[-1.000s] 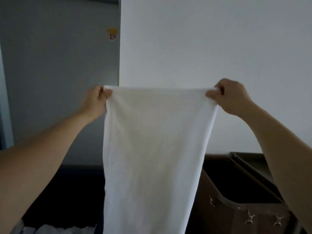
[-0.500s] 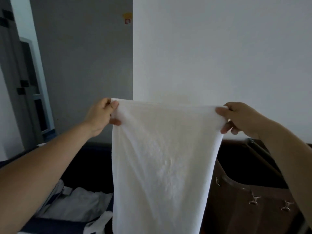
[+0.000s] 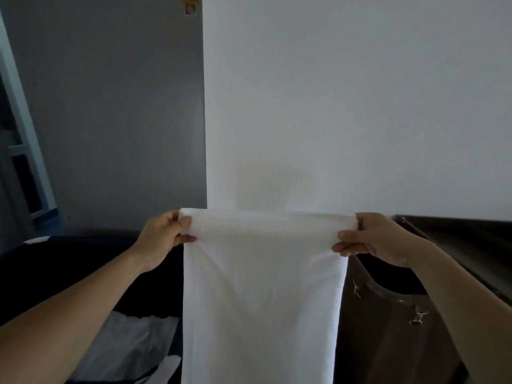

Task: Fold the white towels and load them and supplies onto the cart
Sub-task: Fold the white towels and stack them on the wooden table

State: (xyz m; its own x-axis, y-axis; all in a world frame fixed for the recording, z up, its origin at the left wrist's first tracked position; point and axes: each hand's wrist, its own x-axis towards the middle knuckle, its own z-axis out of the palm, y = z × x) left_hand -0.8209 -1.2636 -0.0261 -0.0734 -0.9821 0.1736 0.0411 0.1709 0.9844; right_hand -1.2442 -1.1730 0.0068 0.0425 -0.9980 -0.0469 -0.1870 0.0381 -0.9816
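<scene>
A white towel (image 3: 263, 295) hangs straight down in front of me, stretched flat between both hands, and its lower end runs out of the frame. My left hand (image 3: 163, 239) pinches the towel's upper left corner. At the upper right corner, my right hand (image 3: 374, 239) pinches the cloth with thumb and fingers. The top edge is held level, about waist-high against the wall.
A brown cart bag (image 3: 388, 328) with metal clips hangs at the lower right under a dark rail (image 3: 454, 245). More white linen (image 3: 130, 347) lies in a dark bin at the lower left. A white wall (image 3: 346, 106) and a grey door (image 3: 110, 120) stand ahead.
Both hands have lowered the towel's top edge from chest height, keeping it stretched. The view has shifted, and the white linen at the lower left has come into sight.
</scene>
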